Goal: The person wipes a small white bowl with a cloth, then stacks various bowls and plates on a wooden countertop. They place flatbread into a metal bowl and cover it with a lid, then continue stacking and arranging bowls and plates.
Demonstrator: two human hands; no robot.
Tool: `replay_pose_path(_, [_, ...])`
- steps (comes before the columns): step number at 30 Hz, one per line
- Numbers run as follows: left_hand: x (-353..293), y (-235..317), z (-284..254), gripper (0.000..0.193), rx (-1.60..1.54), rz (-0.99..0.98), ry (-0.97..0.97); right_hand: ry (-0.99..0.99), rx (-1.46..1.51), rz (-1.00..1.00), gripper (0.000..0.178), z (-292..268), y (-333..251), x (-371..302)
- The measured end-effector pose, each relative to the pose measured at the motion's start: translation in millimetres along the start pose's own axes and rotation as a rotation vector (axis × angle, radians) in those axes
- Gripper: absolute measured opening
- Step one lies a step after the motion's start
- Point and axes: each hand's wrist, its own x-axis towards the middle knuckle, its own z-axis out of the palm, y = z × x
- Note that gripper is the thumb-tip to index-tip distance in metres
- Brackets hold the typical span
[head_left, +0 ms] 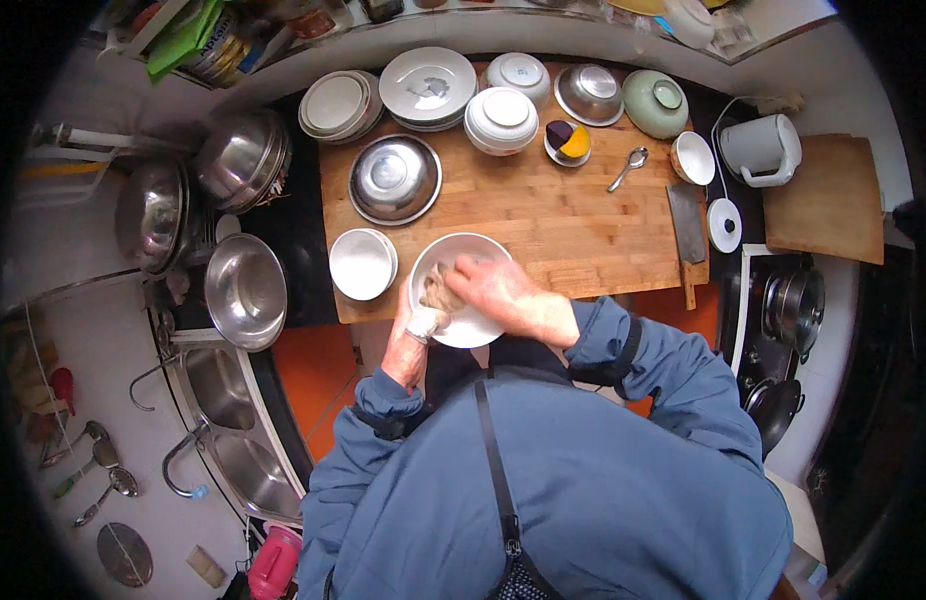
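Note:
A large white bowl is held at the near edge of the wooden board, tilted slightly toward me. My left hand grips its left side, with the thumb over the rim and the fingers outside; something whitish covers part of that hand. Inside the bowl, my right hand presses its bent fingers on a crumpled beige-brown cloth. Its fingertips are partly hidden. Just left of the bowl stand stacked smaller white bowls. Beyond them an upturned steel bowl lies on the board.
Plates, upturned bowls and a small dish line the back of the wooden board. A spoon and a cleaver lie right. The sink is left; the stove with pots is right.

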Motion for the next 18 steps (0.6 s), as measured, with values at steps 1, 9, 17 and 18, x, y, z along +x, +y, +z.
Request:
replay_pose_path(1, [0,0,-4,0.082,0.005,0.021,0.004,-0.125,0.167,0.009,0.027,1,-4,0])
replay_pose_path(9, [-23,5,-63,0.085,0.049,0.076,0.103,-0.647,1.074,0.062,0.05,-57,41,-9])
replay_pose_path(17, [-56,31,-115,0.07,-0.031,-0.019,0.348,-0.16,0.139,0.113,0.055,-26,67,3])
replay_pose_path(18, [-57,29,-119,0.068,-0.045,-0.006,0.338,-0.144,0.239,0.138,0.058,-14,63,9])
